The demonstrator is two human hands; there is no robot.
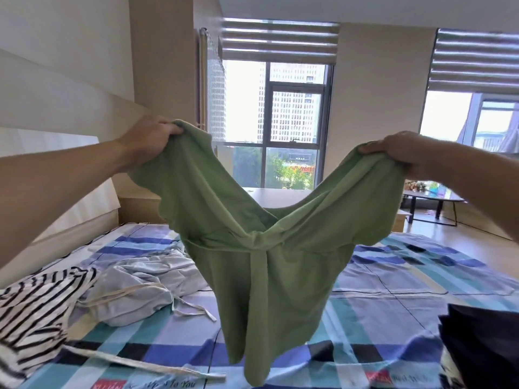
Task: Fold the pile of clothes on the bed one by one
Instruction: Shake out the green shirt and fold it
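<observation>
A light green garment (266,262) hangs in the air over the bed (407,282), held up by both hands. My left hand (148,138) grips its upper left corner, and my right hand (404,153) grips the upper right corner. The cloth sags in a V between them, and its lower end dangles near the checked sheet. On the left of the bed lie a black-and-white striped garment (36,318) and a crumpled pale blue-white garment (146,287) with cream drawstrings. A dark navy garment (483,349) lies at the lower right.
A cream padded headboard (84,209) runs along the left. Beyond the bed stand a light wooden desk (275,196), large windows with striped blinds (280,40), and a low dark table (432,200) on the right.
</observation>
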